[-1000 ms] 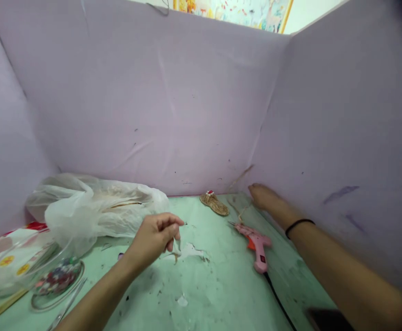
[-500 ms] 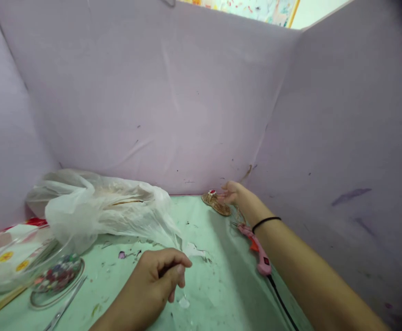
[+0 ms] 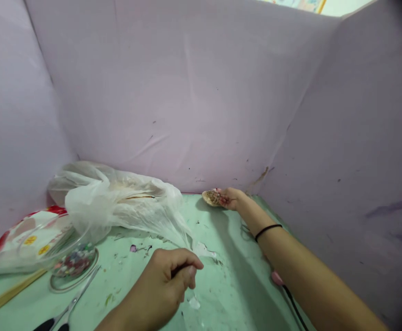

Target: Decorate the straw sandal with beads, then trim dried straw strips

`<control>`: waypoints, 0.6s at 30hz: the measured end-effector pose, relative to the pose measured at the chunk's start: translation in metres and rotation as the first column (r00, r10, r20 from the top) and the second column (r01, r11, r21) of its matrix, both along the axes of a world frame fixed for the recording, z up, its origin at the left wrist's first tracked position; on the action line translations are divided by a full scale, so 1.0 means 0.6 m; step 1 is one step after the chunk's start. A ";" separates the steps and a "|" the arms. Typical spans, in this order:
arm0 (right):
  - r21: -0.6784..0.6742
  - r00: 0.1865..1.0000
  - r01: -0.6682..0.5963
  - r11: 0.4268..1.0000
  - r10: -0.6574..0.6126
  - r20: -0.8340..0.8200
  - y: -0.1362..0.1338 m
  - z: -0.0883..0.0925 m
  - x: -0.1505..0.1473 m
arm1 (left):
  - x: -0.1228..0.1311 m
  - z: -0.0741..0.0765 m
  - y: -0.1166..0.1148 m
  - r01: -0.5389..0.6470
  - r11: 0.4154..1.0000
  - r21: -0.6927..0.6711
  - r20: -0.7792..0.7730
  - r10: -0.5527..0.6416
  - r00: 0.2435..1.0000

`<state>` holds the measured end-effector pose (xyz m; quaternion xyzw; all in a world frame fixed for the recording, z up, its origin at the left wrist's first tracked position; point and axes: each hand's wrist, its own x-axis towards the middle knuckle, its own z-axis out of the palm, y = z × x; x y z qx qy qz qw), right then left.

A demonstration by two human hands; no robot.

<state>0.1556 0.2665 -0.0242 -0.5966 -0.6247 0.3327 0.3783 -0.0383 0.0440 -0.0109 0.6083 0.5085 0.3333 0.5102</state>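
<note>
My right hand (image 3: 233,198) reaches to the far corner of the green table (image 3: 221,285) and its fingers close on a small woven straw slipper (image 3: 211,197) with a red bead on it. A black band circles that wrist. My left hand (image 3: 168,282) hovers low over the table near the front, with thumb and fingers pinched together; what they hold, if anything, is too small to make out. A white scrap of dried glue (image 3: 194,302) lies just under it.
A crumpled white plastic bag (image 3: 118,202) lies at the left. A clear bowl of coloured beads (image 3: 72,264), scissors (image 3: 66,310) and wooden sticks (image 3: 4,298) sit front left. A pink glue gun (image 3: 277,277) with black cord lies under my right forearm. Lilac panels wall three sides.
My right hand has swung left from the right panel to the straw slipper and taken hold of it. My left hand has dropped nearer the table's front. The view has shifted right.
</note>
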 end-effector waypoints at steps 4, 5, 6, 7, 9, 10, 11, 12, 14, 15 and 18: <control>-0.212 0.983 -0.155 0.965 0.128 -0.134 -0.021 0.007 0.003 | -0.009 -0.008 0.019 -0.108 0.994 0.035 0.010 0.108 0.994; -0.227 0.972 -0.199 0.953 0.162 -0.173 -0.031 0.012 0.005 | -0.012 -0.011 0.029 -0.184 0.983 -0.001 0.047 0.184 0.982; -0.230 0.957 -0.245 0.942 0.197 -0.212 -0.043 0.016 0.006 | -0.014 -0.014 0.041 -0.256 0.965 -0.061 0.090 0.261 0.961; -0.223 0.940 -0.290 0.931 0.233 -0.251 -0.056 0.021 0.007 | -0.015 -0.018 0.053 -0.314 0.939 -0.140 0.137 0.333 0.933; -0.196 0.898 -0.372 0.907 0.298 -0.324 -0.089 0.029 0.008 | -0.013 -0.027 0.076 -0.329 0.910 -0.252 0.208 0.383 0.900; -0.183 0.877 -0.405 0.896 0.324 -0.356 -0.106 0.032 0.007 | -0.009 -0.031 0.085 -0.303 0.911 -0.281 0.242 0.373 0.896; -0.173 0.858 -0.432 0.885 0.343 -0.383 -0.124 0.034 0.006 | -0.004 -0.035 0.093 -0.270 0.917 -0.293 0.275 0.351 0.895; -0.171 0.843 -0.450 0.876 0.354 -0.404 -0.139 0.034 0.004 | 0.001 -0.039 0.098 -0.235 0.924 -0.302 0.311 0.328 0.892; -0.182 0.831 -0.460 0.869 0.349 -0.432 -0.163 0.031 0.002 | 0.013 -0.047 0.103 -0.180 0.934 -0.307 0.367 0.291 0.884; -0.192 0.835 -0.446 0.874 0.330 -0.441 -0.169 0.028 0.001 | 0.017 -0.050 0.104 -0.173 0.936 -0.307 0.380 0.287 0.879; -0.217 0.862 -0.352 0.910 0.225 -0.454 -0.159 0.016 0.002 | 0.021 -0.056 0.103 -0.226 0.927 -0.299 0.368 0.331 0.869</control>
